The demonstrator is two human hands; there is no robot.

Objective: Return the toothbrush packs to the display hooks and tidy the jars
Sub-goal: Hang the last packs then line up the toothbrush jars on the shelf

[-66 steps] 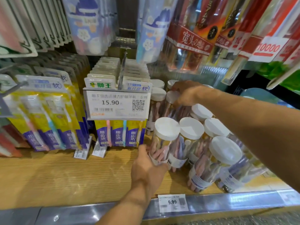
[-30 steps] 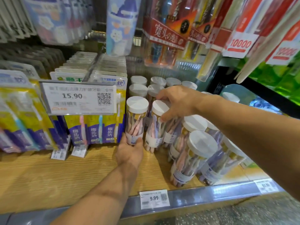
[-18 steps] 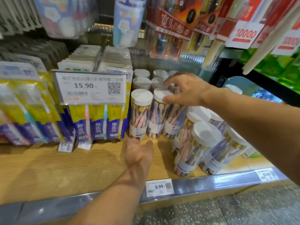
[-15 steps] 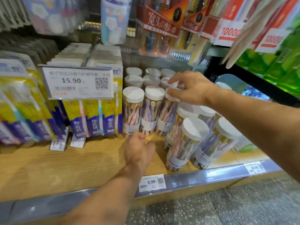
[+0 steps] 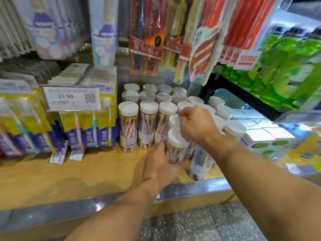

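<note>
the jars [image 5: 128, 126] look like clear glossy plastic, capped with matt white plastic lids [image 5: 128, 108]. the shelf [image 5: 69, 173] shows a pale wood-grain surface, smooth and matt, edged by a shiny metal-looking rail [image 5: 199, 187]. the toothbrush packs [image 5: 90, 129] are glossy printed card under clear plastic. the price tag [image 5: 71, 98] is paper in a clear glossy holder. the floor [image 5: 199, 226] looks like speckled polished stone.
</note>
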